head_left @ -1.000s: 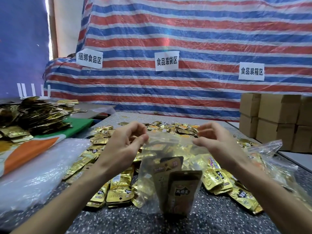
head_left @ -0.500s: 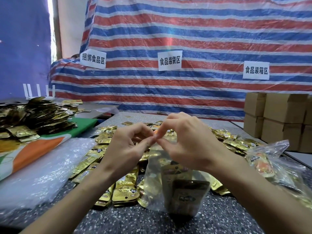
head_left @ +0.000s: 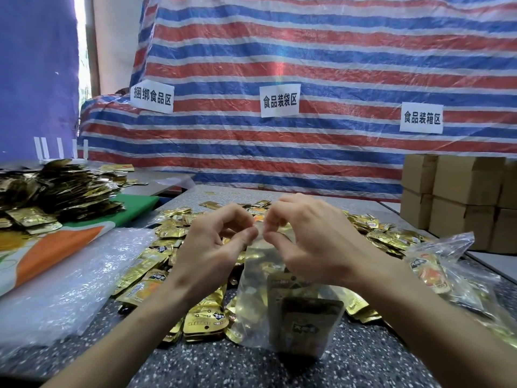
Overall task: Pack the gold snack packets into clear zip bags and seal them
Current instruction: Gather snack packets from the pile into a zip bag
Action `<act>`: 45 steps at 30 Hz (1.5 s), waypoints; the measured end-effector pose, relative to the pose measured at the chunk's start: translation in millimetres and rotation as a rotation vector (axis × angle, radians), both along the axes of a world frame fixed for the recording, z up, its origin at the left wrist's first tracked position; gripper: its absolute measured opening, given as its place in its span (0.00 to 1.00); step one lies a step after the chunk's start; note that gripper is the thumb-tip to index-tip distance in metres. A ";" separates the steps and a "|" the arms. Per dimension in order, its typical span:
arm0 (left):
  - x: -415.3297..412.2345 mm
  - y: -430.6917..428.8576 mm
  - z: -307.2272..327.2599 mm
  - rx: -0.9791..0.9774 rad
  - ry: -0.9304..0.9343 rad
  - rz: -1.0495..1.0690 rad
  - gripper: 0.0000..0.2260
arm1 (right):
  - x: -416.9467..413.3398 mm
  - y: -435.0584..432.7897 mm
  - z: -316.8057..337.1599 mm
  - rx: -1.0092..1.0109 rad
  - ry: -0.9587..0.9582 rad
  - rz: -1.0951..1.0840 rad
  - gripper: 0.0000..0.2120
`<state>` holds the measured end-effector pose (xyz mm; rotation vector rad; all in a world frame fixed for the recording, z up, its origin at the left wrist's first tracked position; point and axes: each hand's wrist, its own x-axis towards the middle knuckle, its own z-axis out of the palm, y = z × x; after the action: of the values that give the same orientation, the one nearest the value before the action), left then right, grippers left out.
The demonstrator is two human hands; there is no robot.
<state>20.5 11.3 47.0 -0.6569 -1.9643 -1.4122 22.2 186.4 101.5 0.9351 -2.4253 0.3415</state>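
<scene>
The clear zip bag (head_left: 251, 298) is pinched at its top edge by curled fingertips of left hand (head_left: 212, 247) and right hand (head_left: 310, 239) (seemingly on the zip strip); gold packets (head_left: 305, 317) are held inside, above the speckled table (head_left: 251, 368).

Both bare forearms come in from the bottom corners and angle toward the middle, wrists pretty much straight. The left hand (head_left: 215, 247) and right hand (head_left: 310, 242) sit close together, backs to the camera, fingers curled. Each one pinches the top edge of the zip bag (head_left: 251, 292) between thumb and forefinger, with the two hands' fingertips nearly touching.
</scene>
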 end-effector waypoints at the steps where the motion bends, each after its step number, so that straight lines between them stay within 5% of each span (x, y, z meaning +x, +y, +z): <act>1: -0.1 1.1 -0.4 0.002 0.007 0.003 0.04 | -0.5 0.9 -1.1 -0.011 0.004 -0.004 0.04; 17: -5.3 16.0 -9.5 0.122 0.024 0.007 0.02 | -2.9 42.7 -12.6 -0.144 -0.101 -0.043 0.05; 25: -15.1 2.6 -9.1 -0.148 -0.077 -0.190 0.10 | -6.4 46.0 -13.7 -0.160 -0.080 0.009 0.07; 33: -15.6 0.5 -7.5 -0.140 0.003 -0.197 0.11 | -8.8 46.1 -15.1 -0.151 -0.084 0.054 0.05; 45: -13.5 -1.3 -21.8 0.099 -0.011 -0.148 0.09 | -12.5 75.8 -22.2 -0.148 -0.133 0.007 0.03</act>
<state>7.0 10.0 25.2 -0.7637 -1.8730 -1.5941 9.7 262.1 79.2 0.8803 -2.4768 0.5949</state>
